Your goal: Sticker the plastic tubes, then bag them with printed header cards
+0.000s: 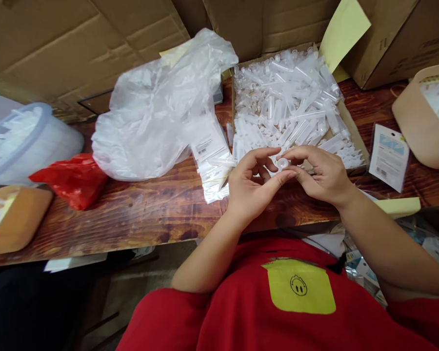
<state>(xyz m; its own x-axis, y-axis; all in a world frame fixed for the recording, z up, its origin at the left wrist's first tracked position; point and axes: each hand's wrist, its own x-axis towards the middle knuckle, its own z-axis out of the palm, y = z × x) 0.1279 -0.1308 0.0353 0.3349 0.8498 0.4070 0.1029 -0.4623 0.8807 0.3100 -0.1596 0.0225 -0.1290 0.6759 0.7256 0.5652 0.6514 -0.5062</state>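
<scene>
A small whitish round piece with a ring-shaped end (283, 163) is held up between my two hands, over the front edge of a shallow box. The finger and thumb of my right hand (320, 173) pinch it from the right. My left hand (254, 183) closes on it from the left, its thumb under the piece and its fingers curled. Whether it is a cap or a tube seen end-on I cannot tell. Behind my hands, the shallow cardboard box (355, 127) holds many clear plastic tubes (278, 109) and small white parts.
Left of the box lie a crumpled clear plastic bag (142, 117) and labelled packets (208, 146). Farther left are a red bag (75, 180), a bluish tub (56, 136) and an orange container (29, 214). A beige basket (411, 114) and packaged card (389, 156) stand right.
</scene>
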